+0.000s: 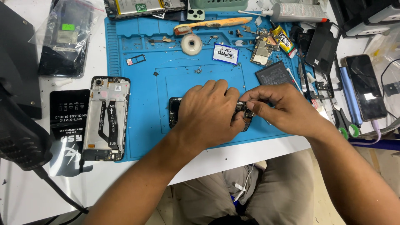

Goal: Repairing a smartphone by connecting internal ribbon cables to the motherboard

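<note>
Your left hand (pixel 208 112) is pressing flat over the opened phone (pixel 175 111) lying mid blue mat (pixel 137 50); your right hand (pixel 283 109) is pinching its right end, fingers narrow.

Blue repair mat (pixel 141 125) on white tabletop (pixel 25 191). Left hand (pixel 206 114) covers a dark phone chassis (pixel 174 111); right hand (pixel 285 109) pinches its end. Opened phone frame (pixel 106 118) lies left, battery (pixel 273 75) behind.

A black rectangular screen-protector package (pixel 66 125) lies at the table's left edge; a clear plastic bag (pixel 66 35) (green sticker inside) sits top left; a white, blue-bordered label (pixel 225 53) rests on the blue mat; a dark-screened phone (pixel 366 86) lies far right.
</note>
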